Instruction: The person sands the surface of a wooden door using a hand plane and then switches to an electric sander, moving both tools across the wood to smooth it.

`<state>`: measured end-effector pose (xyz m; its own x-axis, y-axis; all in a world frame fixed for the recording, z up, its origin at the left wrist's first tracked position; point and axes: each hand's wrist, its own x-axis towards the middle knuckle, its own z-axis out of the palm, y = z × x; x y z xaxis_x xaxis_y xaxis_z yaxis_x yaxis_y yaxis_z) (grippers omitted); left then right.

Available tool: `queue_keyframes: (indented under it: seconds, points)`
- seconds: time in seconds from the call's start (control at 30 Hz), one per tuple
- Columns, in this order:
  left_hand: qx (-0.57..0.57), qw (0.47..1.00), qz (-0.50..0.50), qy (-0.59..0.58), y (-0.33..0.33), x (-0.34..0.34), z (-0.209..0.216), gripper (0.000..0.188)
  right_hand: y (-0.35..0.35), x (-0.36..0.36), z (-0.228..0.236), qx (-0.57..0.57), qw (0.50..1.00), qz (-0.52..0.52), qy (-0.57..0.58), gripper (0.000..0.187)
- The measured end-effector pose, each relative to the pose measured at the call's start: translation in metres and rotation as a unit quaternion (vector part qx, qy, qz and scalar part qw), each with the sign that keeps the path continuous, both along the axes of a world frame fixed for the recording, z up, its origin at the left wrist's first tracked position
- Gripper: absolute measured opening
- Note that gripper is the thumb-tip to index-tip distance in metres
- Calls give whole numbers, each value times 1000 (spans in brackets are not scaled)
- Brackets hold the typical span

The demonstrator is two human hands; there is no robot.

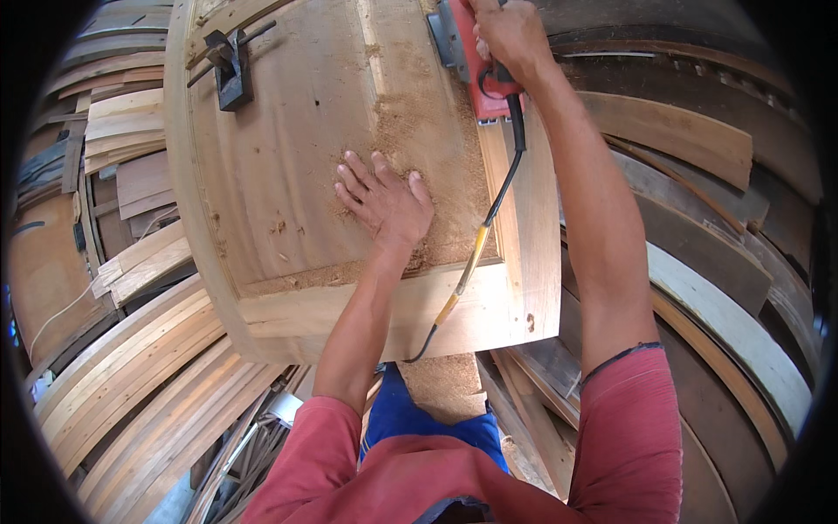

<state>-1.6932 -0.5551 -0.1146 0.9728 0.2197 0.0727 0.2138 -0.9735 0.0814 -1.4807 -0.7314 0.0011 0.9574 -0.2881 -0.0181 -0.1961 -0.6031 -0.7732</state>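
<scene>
A wooden panelled door (532, 218) lies flat before me, its recessed panel strewn with shavings. My right hand (513, 39) is wrapped round the handle of a red and grey electric planer (471, 65). The planer rests on the door's right-hand frame strip, toward the far end. A black cord (506, 188), wrapped with yellow tape along one stretch, runs back from it across the door to the near edge. My left hand (387, 199) lies flat on the panel with its fingers spread, holding nothing. Beyond it to the left, a dark wooden hand plane (231, 70) with a crossbar handle sits on the panel.
Stacked planks (140, 349) stand along the left side, with shorter boards (127, 131) farther off. More boards (672, 131) lean in layers on the right. Sawdust (445, 384) covers a surface below the door's near edge, with scrap strips (249, 454) at the lower left.
</scene>
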Motion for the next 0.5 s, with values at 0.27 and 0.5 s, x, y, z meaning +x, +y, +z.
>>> queue_keyframes:
  seconds: [0.27,0.5]
  points:
    - [-31,999,15,38,9,4,4,77,16,74,15,143,987,61,32,59]
    - [-26,999,13,23,1,8,4,76,-59,-83,3,230,965,72,101,50]
